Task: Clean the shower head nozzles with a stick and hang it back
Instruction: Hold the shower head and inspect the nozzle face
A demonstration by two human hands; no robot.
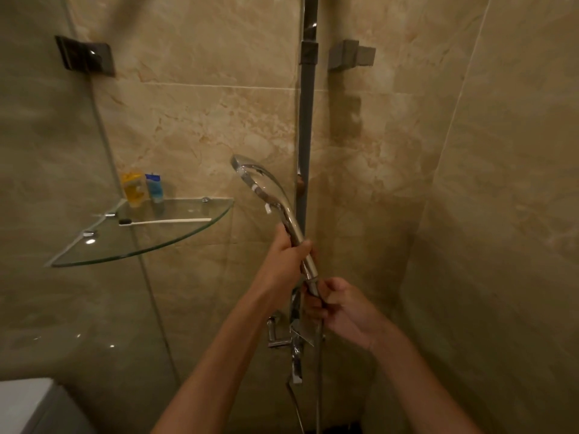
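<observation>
Around shower head (269,195) handle — both hands' fingers (305,245).

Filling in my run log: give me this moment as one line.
left hand: grips shower head handle | right hand: grips handle base at hose | head: off rail | stick: not seen

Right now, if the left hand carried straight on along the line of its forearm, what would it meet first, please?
The left hand, gripping the shower head by its handle, points up and away towards the vertical riser rail and the tiled wall behind. It would probably meet the rail first, though depth is unclear from this single view.
</observation>
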